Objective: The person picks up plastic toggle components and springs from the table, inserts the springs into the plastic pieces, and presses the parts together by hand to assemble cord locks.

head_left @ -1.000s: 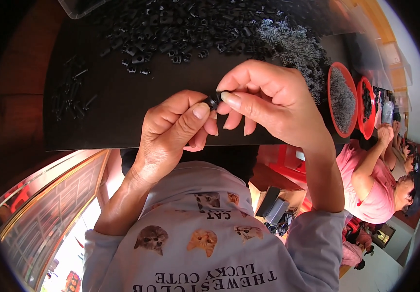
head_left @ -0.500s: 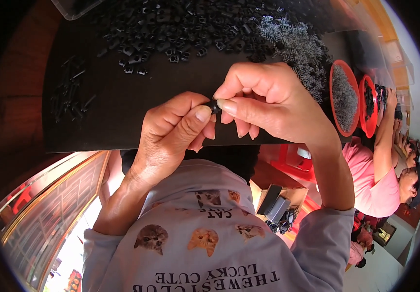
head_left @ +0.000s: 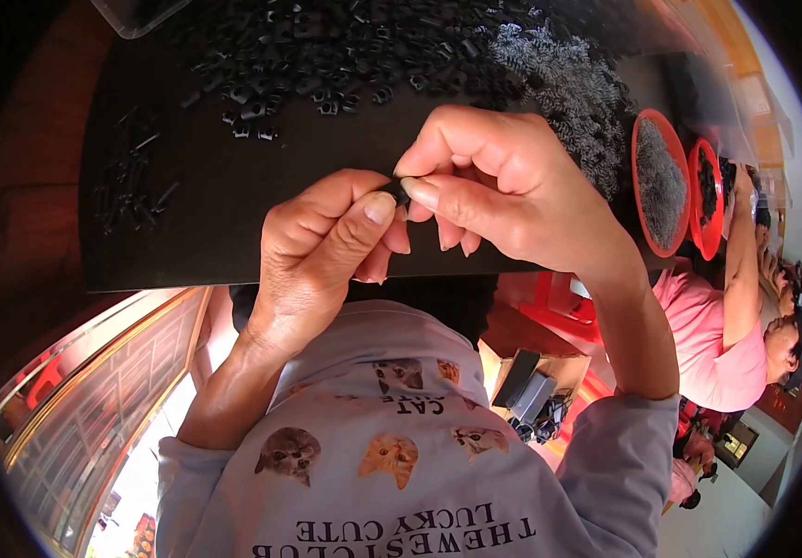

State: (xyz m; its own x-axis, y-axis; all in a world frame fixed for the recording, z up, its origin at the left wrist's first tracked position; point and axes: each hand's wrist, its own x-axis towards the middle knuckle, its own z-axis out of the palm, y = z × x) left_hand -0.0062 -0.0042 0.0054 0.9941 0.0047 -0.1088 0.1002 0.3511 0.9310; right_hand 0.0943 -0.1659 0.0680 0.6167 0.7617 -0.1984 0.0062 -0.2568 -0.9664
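Between my two hands is a small black plastic part point(head_left: 399, 193), mostly covered by fingertips, so its full shape does not show. My left hand point(head_left: 322, 237) pinches it from the left with thumb and forefinger. My right hand point(head_left: 494, 181) grips its other end with thumb and forefinger, the remaining fingers curled. Both hands are just above the near edge of the dark table point(head_left: 206, 232). Beyond them lies a wide heap of small black plastic parts point(head_left: 327, 60), and right of that a pile of small metal springs point(head_left: 573, 88).
Thin black rods point(head_left: 131, 181) lie scattered at the table's left. On the right stand a red bowl of springs point(head_left: 641, 200) and a red bowl with black parts point(head_left: 703, 223). A person in pink point(head_left: 713, 344) works farther right. Below is an open cardboard box point(head_left: 559, 377).
Both hands have shifted slightly left with the black part. The fingertips have closed nearer together, and less of the part shows.
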